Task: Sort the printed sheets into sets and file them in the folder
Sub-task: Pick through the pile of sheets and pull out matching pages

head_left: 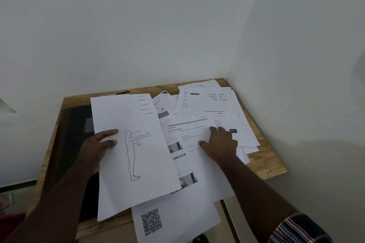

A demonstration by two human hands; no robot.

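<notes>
My left hand (98, 144) grips a stack of white sheets (130, 163) by its left edge; the top sheet shows a line drawing of a standing figure with an arm held out at 90 degrees. My right hand (219, 142) lies flat, fingers spread, on a printed sheet with text and small photos (187, 144). More loose sheets fan out behind it, one headed "blinkit" (205, 100). A sheet with a QR code (173, 221) hangs over the table's near edge. A dark folder (73, 134) lies on the left of the table, partly under the held stack.
The small wooden table (268, 165) stands in a corner with white walls behind and to the right. A small dark object with a yellow tip (123, 92) lies at the table's back edge. A striped cloth (296, 229) shows at the bottom right.
</notes>
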